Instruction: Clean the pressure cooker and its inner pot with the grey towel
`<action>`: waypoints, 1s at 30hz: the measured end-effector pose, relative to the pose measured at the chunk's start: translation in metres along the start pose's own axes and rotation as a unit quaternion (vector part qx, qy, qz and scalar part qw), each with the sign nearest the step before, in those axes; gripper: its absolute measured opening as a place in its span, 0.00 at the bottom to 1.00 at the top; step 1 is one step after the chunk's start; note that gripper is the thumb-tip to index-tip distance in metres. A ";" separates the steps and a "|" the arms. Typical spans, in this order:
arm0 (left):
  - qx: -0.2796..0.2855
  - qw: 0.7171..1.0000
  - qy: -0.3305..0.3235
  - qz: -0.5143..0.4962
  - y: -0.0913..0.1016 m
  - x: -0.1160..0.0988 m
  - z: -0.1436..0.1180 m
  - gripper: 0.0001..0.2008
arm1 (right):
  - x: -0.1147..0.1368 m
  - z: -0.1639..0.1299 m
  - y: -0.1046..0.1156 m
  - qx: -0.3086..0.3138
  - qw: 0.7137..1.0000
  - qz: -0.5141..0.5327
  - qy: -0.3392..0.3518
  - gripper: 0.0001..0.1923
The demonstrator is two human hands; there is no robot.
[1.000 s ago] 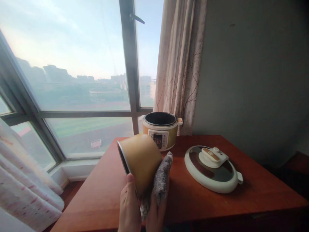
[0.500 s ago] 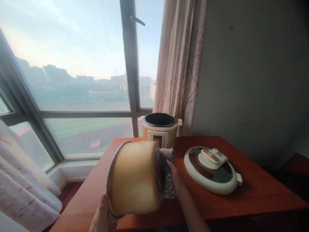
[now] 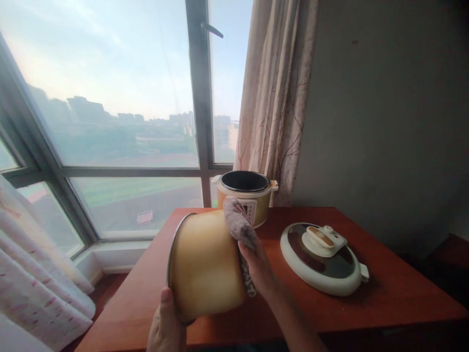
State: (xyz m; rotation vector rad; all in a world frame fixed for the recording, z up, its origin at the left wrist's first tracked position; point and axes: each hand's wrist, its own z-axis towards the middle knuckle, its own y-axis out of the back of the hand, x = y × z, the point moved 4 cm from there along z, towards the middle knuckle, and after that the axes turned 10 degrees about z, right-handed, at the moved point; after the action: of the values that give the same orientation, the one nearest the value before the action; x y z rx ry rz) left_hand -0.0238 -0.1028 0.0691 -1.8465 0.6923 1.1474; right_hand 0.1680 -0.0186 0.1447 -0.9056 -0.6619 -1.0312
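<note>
- Head view: left hand point(image 3: 166, 325) grips the rim of the inner pot point(image 3: 205, 266), thumb on the outer wall, other fingers hidden inside; pot tipped on its side, held above the desk point(image 3: 384, 303).
- Right hand point(image 3: 258, 266) fingers closed on a grey cloth point(image 3: 238, 227), pressed to the pot's base.
- Risk: 1-hand rim grip could slip under the cloth's push; pot would drop on the desk.
- Lid point(image 3: 322, 256) just right of the right fingers; a wide elbow swing could knock it.
- Cooker base point(image 3: 246, 195) beyond the fingers, near the cloth.

A left hand point(image 3: 166, 325) grips a tilted yellow inner pot point(image 3: 205, 266) while the right hand point(image 3: 258, 266) presses a grey cloth point(image 3: 238, 227) against its base.
</note>
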 end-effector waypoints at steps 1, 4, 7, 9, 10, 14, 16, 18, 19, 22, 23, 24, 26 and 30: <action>-0.001 1.000 -0.008 -0.005 -0.001 0.001 0.001 0.47 | 0.010 -0.006 -0.008 0.048 0.997 -0.040 0.035 0.27; 0.006 1.000 -0.016 -0.020 -0.004 0.001 0.004 0.48 | 0.030 -0.027 -0.025 0.167 0.965 -0.159 0.126 0.29; 0.002 0.999 -0.012 -0.039 -0.004 -0.002 0.006 0.44 | 0.030 -0.047 -0.031 0.199 0.939 -0.227 0.162 0.33; 0.008 0.998 -0.016 -0.053 -0.004 -0.007 0.007 0.43 | 0.023 -0.058 -0.032 0.203 0.932 -0.248 0.168 0.37; 0.015 0.998 -0.019 -0.057 -0.004 -0.010 0.008 0.43 | 0.017 -0.064 -0.031 0.201 0.931 -0.252 0.170 0.38; 0.012 0.997 -0.027 -0.070 0.002 -0.015 0.013 0.47 | -0.010 -0.078 -0.019 0.141 0.952 -0.233 0.141 0.36; 0.008 0.997 -0.029 -0.077 0.007 -0.015 0.016 0.48 | -0.029 -0.079 -0.009 0.082 0.969 -0.213 0.091 0.34; 0.007 0.996 -0.030 -0.082 0.011 -0.012 0.019 0.47 | -0.049 -0.077 0.005 0.009 0.984 -0.178 0.026 0.32; 0.007 0.996 -0.031 -0.084 0.013 -0.011 0.021 0.47 | -0.058 -0.074 0.011 -0.025 0.988 -0.153 -0.008 0.31; 0.015 0.996 -0.034 -0.084 0.015 -0.009 0.025 0.46 | -0.077 -0.057 0.029 -0.102 0.988 -0.061 -0.095 0.29; 0.022 0.996 -0.034 -0.082 0.015 -0.009 0.026 0.46 | -0.080 -0.049 0.033 -0.114 0.986 -0.027 -0.121 0.29; 0.031 0.996 -0.033 -0.078 0.015 -0.010 0.027 0.47 | -0.081 -0.041 0.037 -0.123 0.981 0.013 -0.147 0.29; 0.043 0.996 -0.027 -0.068 0.015 -0.011 0.028 0.47 | -0.080 -0.023 0.040 -0.129 0.966 0.108 -0.197 0.30; 0.043 0.998 -0.013 -0.049 0.014 -0.011 0.025 0.48 | -0.065 0.010 0.042 -0.132 0.938 0.214 -0.241 0.28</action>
State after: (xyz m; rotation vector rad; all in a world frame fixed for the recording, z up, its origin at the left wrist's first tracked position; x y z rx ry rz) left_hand -0.0504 -0.0881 0.0681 -1.7699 0.6207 1.0604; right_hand 0.1808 0.0273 0.0828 -1.4902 -0.6948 -0.5085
